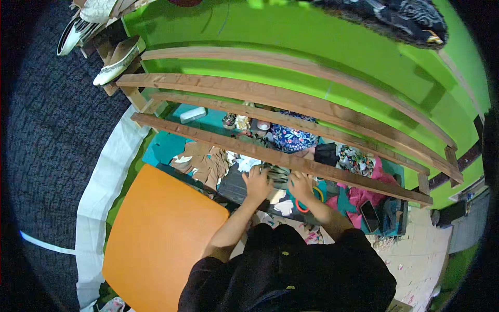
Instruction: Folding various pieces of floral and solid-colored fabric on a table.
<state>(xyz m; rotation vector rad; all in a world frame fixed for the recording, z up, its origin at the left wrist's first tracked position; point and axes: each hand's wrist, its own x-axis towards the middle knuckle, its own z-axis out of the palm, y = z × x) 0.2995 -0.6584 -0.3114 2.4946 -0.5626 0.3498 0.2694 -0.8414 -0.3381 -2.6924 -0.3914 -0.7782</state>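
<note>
Wooden rack [249, 88] spanning my remote view; on the cluttered counter [210, 124], left hand [257, 183] and right hand [302, 187] flank a striped dark cloth [279, 177], seemingly steadying both ends; whether the bent fingers grip, I can't tell.

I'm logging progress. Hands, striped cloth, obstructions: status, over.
Left hand and right hand at striped cloth, grips unclear. Cloth between them. Wooden bar crosses just beyond.

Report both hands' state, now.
Left hand: at the left side of the striped item, fingers bent; grip cannot be told.
Right hand: at its right side, fingers bent; grip cannot be told.
</note>
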